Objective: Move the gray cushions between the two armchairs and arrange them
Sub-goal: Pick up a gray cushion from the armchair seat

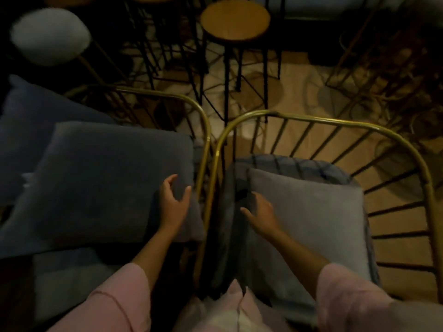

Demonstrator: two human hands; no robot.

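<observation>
Two armchairs with gold wire frames stand side by side, the left armchair (203, 130) and the right armchair (335, 123). A large dark gray cushion (103, 180) lies on the left seat, with another gray cushion (28, 121) behind it. A lighter gray cushion (309, 212) rests on the right seat. My left hand (173, 202) hovers over the right edge of the dark cushion, fingers spread. My right hand (261, 212) lies at the left edge of the lighter cushion, fingers apart, holding nothing that I can see.
A round wooden stool (235, 19) on black legs stands beyond the chairs. A white fluffy stool (50, 35) is at the far left. More dark wire furniture crowds the back and right. A plaid seat pad (299, 165) shows behind the lighter cushion. The floor is wood.
</observation>
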